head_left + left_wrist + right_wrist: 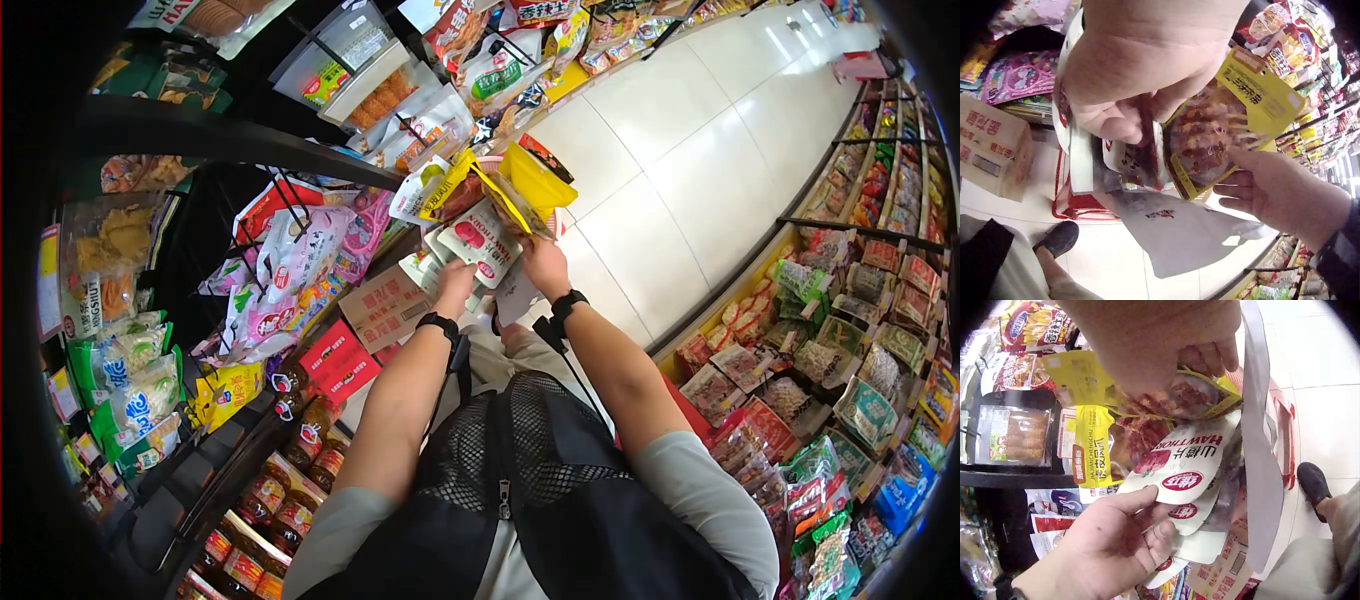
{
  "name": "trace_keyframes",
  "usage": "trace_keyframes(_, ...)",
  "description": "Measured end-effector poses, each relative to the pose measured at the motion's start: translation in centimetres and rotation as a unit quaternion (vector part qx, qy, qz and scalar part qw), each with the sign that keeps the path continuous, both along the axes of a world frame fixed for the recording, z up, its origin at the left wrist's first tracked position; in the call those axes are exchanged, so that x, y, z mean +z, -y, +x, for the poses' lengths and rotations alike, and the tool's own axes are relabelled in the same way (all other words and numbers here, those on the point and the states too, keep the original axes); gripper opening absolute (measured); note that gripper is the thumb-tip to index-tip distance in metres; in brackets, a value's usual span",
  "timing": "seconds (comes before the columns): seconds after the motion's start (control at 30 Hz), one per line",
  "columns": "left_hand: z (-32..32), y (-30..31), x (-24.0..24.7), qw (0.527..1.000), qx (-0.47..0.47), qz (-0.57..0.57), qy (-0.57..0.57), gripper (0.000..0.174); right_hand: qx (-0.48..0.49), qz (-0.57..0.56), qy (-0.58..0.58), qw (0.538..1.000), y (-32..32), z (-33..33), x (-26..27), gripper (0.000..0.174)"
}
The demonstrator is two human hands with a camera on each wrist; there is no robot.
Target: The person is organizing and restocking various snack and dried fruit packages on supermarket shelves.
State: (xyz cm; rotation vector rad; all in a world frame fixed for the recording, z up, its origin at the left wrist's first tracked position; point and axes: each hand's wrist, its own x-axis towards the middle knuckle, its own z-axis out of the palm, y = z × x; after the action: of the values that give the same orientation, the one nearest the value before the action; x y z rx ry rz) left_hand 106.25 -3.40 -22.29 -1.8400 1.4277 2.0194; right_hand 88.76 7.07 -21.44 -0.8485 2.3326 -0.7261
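Note:
My left hand (457,285) pinches the lower edge of a white hawthorn slice packet (1179,456), thumb on its front. More white packets fan out beneath it, between the same fingers. My right hand (545,268) grips a yellow-edged snack bag (1210,137) with a clear window showing reddish-brown pieces; in the right wrist view its fingers curl over the edge. Another yellow bag (1094,444) lies behind the hawthorn packet. A pale plastic bag (1179,231) hangs under the hands, beside a red and pink basket (1088,207) that is mostly hidden by the packets.
Racks of hanging snack bags (300,250) stand close on the left. Cartons (380,308) and bottled goods (300,440) sit low beside them. Across the tiled aisle (690,150), a shelf of packaged snacks (790,370) runs along the right.

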Motion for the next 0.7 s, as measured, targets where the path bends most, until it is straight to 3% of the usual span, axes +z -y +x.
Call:
trace_keyframes(0.1,-2.8,-1.5,2.3,0.993,0.003,-0.075,-0.088,0.017,0.039,0.095,0.010,0.995,0.0,-0.8,1.7,0.039)
trace_keyframes(0.17,-4.6,-3.1,1.4,0.966,-0.043,-0.218,-0.129,0.025,0.036,0.094,0.004,0.995,0.1,-1.0,3.0,0.039)
trace_keyframes(0.2,-5.4,-3.4,2.6,0.961,-0.120,-0.238,-0.075,0.024,0.035,0.093,0.001,0.995,-0.1,-1.1,3.5,0.039)
trace_keyframes(0.33,-6.6,-5.2,4.6,0.935,-0.137,-0.313,-0.100,0.029,0.105,0.010,0.020,0.994,-1.2,-1.9,3.4,0.028)
trace_keyframes(0.43,-5.2,-4.5,8.4,0.959,-0.117,-0.222,-0.132,0.025,0.162,-0.039,0.116,0.979,-3.0,-2.0,6.8,0.040)
trace_keyframes(0.47,-4.4,-4.2,7.5,0.950,-0.092,-0.215,-0.207,0.021,0.206,0.016,0.127,0.970,-3.5,-2.2,8.4,0.057)
trace_keyframes(0.5,-4.0,-3.5,11.8,0.958,-0.082,-0.175,-0.214,0.022,0.238,-0.007,0.130,0.962,-4.4,-2.0,8.4,0.068)
trace_keyframes(0.57,-3.0,-2.9,15.4,0.958,0.065,0.045,-0.275,0.026,0.267,-0.116,0.124,0.949,-5.6,-1.0,11.6,0.076)
trace_keyframes(0.63,-1.8,-2.2,20.1,0.946,0.077,0.121,-0.292,0.028,0.269,-0.186,0.107,0.939,-6.0,0.2,14.0,0.080)
trace_keyframes(0.67,-1.4,-1.7,22.2,0.929,0.056,0.167,-0.325,0.028,0.243,-0.228,0.090,0.939,-6.0,0.7,15.2,0.065)
trace_keyframes(0.7,-1.3,-1.2,24.2,0.923,0.041,0.180,-0.338,0.027,0.207,-0.189,0.140,0.950,-6.0,0.9,16.4,0.058)
